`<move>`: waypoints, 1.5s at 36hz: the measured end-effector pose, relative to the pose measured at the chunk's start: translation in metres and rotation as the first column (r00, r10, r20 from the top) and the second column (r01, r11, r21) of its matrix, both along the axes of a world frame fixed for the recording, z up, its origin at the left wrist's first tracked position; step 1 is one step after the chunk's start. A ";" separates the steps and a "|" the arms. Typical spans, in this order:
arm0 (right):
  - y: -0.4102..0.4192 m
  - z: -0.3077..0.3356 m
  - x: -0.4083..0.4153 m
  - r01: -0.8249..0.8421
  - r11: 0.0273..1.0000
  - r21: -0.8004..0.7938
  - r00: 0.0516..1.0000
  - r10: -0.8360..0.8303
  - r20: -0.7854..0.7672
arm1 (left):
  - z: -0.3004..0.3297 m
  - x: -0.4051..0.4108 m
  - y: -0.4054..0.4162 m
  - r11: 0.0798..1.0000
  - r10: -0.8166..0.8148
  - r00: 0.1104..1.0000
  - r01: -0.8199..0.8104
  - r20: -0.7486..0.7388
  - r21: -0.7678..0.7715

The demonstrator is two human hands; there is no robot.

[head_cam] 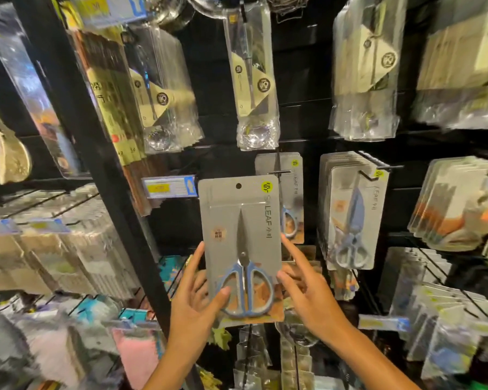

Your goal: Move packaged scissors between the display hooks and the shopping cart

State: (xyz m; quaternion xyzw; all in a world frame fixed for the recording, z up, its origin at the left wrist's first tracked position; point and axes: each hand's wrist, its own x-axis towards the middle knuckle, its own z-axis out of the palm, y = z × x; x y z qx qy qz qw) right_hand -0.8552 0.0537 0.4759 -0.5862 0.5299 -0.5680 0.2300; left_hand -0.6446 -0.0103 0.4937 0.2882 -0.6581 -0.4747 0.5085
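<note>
A grey card pack of blue-handled scissors is held upright in front of the black display wall. My left hand grips its lower left edge, thumb across the scissor handle. My right hand holds the right edge, index finger stretched up along the side. The pack's hang hole is free, just left of a display hook that carries another grey scissors pack behind. The shopping cart is out of view.
A thick stack of larger scissors packs hangs on a hook to the right. Clear-bagged utensils hang above. A black upright post stands to the left, with a yellow price tag beside it. More hooked goods fill the lower racks.
</note>
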 end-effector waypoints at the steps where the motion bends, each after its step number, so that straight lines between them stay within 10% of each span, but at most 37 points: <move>1: 0.002 -0.001 -0.002 0.012 1.000 0.007 1.000 -0.012 -0.008 | -0.003 -0.003 -0.001 1.000 -0.007 1.000 0.006 0.019 0.006; 33: 0.017 -0.016 -0.038 0.219 0.974 -0.051 0.972 -0.213 0.098 | -0.015 -0.055 -0.029 0.963 -0.267 0.951 0.259 0.155 0.071; 54: -0.084 -0.013 -0.077 0.255 0.945 0.206 0.936 -0.188 -0.296 | 0.003 -0.111 -0.121 0.932 -0.352 0.825 0.352 0.441 0.086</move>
